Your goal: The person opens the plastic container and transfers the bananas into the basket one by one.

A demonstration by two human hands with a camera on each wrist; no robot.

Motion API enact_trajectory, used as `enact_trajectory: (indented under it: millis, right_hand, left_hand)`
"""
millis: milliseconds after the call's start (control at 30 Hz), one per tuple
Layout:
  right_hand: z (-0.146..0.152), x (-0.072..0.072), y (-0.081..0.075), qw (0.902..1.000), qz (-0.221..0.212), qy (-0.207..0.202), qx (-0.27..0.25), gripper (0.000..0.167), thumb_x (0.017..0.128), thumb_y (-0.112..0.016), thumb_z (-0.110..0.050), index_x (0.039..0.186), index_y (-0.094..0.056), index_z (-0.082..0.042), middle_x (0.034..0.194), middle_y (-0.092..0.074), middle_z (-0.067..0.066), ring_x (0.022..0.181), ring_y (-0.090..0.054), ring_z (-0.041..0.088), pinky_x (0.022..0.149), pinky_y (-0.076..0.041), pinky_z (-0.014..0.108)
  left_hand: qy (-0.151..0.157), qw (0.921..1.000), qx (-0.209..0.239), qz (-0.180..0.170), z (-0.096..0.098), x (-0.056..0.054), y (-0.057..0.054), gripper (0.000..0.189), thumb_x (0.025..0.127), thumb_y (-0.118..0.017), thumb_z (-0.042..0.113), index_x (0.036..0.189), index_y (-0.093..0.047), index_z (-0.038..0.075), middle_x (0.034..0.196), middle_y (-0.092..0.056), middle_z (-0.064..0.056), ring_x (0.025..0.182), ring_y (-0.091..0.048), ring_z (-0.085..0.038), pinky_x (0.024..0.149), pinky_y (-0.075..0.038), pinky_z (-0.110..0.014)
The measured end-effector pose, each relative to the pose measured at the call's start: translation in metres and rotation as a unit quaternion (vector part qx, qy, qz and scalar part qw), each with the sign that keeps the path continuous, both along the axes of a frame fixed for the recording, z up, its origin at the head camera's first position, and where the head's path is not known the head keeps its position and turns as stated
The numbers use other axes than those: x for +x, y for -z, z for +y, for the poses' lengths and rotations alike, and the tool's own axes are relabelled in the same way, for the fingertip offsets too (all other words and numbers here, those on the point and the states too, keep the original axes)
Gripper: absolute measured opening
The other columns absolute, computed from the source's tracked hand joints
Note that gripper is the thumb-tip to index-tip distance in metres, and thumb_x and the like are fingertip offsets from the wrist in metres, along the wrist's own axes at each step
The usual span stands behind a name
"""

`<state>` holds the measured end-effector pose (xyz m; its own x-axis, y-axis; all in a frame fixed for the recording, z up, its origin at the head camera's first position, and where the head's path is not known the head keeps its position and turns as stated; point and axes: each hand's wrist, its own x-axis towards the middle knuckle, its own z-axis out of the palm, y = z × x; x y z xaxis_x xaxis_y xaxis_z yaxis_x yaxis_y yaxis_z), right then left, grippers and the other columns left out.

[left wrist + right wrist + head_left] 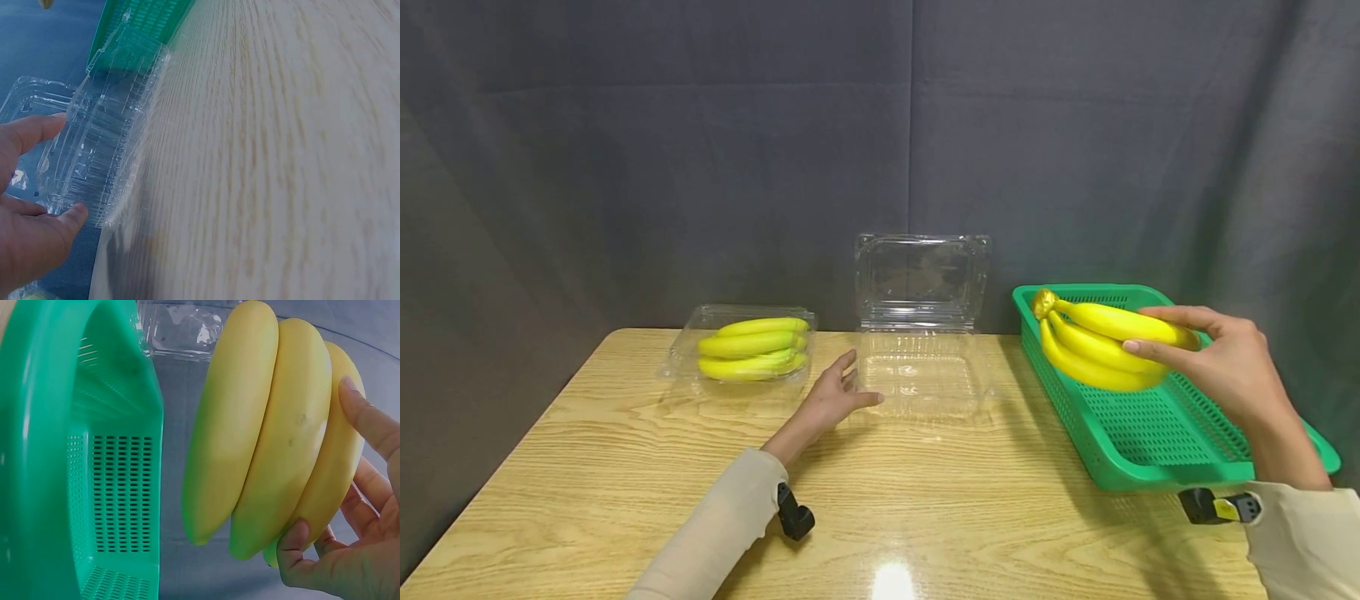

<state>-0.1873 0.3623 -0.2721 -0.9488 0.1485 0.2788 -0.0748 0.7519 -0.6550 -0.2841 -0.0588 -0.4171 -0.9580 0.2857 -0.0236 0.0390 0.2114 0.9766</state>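
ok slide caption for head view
Right hand holds a banana bunch above a green basket; left hand beside an open clear container.

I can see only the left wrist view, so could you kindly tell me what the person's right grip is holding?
Observer: The right grip holds a bunch of bananas.
Operator: Thank you. Where is that bunch being held, please?
Observer: It appears to be above the green basket, not resting in it.
Operator: And what stands at the left part of the table?
Observer: A second clear box, with more bananas inside, stands to the left of the open clear box.
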Motion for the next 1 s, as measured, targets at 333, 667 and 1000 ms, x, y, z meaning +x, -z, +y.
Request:
enact_trajectory:
  millis: [333,667,1000]
  right_hand:
    - [0.006,0.002,0.006,0.9998,-0.002,0.022,0.002,0.069,0.080,-0.075,-0.052,0.132,-0.058,-0.009,0.138,-0.047,0.019,0.123,-0.036,0.038,0.082,-0.031,0.049]
    - [0.010,0.002,0.015,0.9993,-0.007,0.037,0.005,0.073,0.080,-0.074,-0.054,0.134,-0.057,-0.008,0.137,-0.048,0.021,0.122,-0.037,0.041,0.076,-0.033,0.045]
    - [0.017,0.003,0.022,0.9974,0.002,0.073,0.003,0.074,0.079,-0.073,-0.056,0.133,-0.059,-0.007,0.134,-0.050,0.020,0.113,-0.039,0.031,0.071,-0.035,0.039]
  left_hand:
    - [0.002,1.0000,-0.004,0.001,0.000,0.000,0.002,0.093,0.085,-0.076,0.015,0.155,-0.016,0.006,0.159,-0.016,-0.014,0.142,-0.022,-0.033,0.108,-0.030,-0.050]
    - [-0.002,1.0000,0.000,0.008,-0.001,0.000,0.002,0.091,0.086,-0.075,0.013,0.155,-0.016,0.006,0.159,-0.015,-0.014,0.141,-0.024,-0.034,0.108,-0.031,-0.049]
    - [0.003,0.9999,0.003,0.009,0.000,-0.001,0.003,0.092,0.086,-0.075,0.014,0.155,-0.015,0.005,0.159,-0.014,-0.014,0.141,-0.025,-0.035,0.108,-0.031,-0.050]
